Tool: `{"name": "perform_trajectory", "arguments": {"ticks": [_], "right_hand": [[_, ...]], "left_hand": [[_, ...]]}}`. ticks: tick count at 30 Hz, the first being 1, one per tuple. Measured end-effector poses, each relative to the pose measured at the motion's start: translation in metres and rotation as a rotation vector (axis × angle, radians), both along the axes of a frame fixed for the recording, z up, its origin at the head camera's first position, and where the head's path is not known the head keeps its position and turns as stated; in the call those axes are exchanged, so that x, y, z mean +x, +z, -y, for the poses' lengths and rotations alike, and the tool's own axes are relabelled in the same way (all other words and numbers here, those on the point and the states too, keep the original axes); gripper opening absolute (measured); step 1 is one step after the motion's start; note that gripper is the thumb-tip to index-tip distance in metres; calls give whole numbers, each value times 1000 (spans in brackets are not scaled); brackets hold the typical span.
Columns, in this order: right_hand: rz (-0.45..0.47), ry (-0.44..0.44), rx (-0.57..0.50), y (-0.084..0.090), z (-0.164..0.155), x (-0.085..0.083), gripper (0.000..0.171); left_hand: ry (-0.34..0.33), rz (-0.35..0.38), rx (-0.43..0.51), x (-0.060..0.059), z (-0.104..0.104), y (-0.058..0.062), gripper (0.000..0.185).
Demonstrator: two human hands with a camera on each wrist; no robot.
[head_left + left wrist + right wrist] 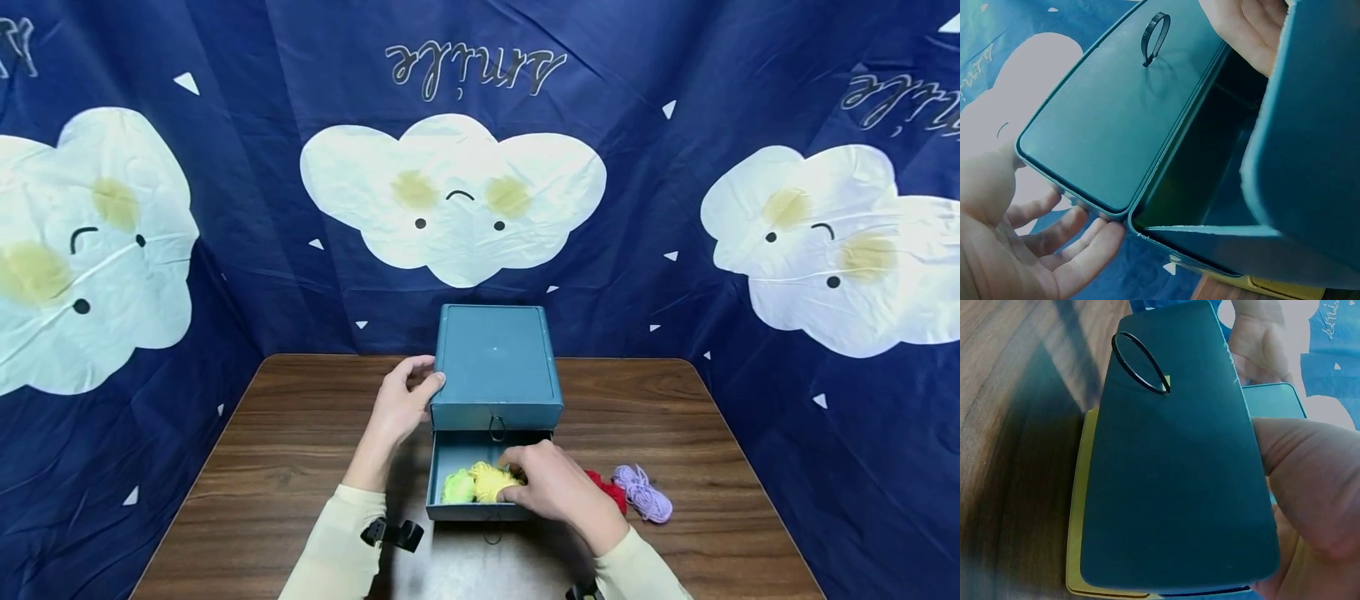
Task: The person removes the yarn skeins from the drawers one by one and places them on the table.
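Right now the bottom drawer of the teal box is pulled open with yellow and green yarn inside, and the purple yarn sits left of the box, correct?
Not quite. The head view shows the purple yarn right of the teal box, not left. The open bottom drawer does hold yellow yarn and green yarn.

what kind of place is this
Probably a makeshift recording booth, not a lived-in room: a wooden table is walled on three sides by a blue cloud-print cloth, with only a small drawer box and some yarn set out.
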State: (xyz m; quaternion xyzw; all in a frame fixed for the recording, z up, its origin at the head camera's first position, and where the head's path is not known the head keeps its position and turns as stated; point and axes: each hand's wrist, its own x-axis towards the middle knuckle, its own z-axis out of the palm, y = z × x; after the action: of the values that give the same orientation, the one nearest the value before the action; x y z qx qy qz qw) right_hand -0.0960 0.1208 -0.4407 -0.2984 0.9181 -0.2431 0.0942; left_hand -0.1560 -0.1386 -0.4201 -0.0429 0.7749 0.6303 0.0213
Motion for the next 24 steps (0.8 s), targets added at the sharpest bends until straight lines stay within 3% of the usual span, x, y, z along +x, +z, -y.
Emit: {"name": "perform_trajectory", "arguments": {"ticks": [11,24], "right_hand": [[2,40,40,3,2,-3,31],[-140,33,41,5,-2,-1,28]], "left_hand": [[-1,-1,-9,1,-1,3,48],[2,-2,-11,1,-1,0,48]]}}
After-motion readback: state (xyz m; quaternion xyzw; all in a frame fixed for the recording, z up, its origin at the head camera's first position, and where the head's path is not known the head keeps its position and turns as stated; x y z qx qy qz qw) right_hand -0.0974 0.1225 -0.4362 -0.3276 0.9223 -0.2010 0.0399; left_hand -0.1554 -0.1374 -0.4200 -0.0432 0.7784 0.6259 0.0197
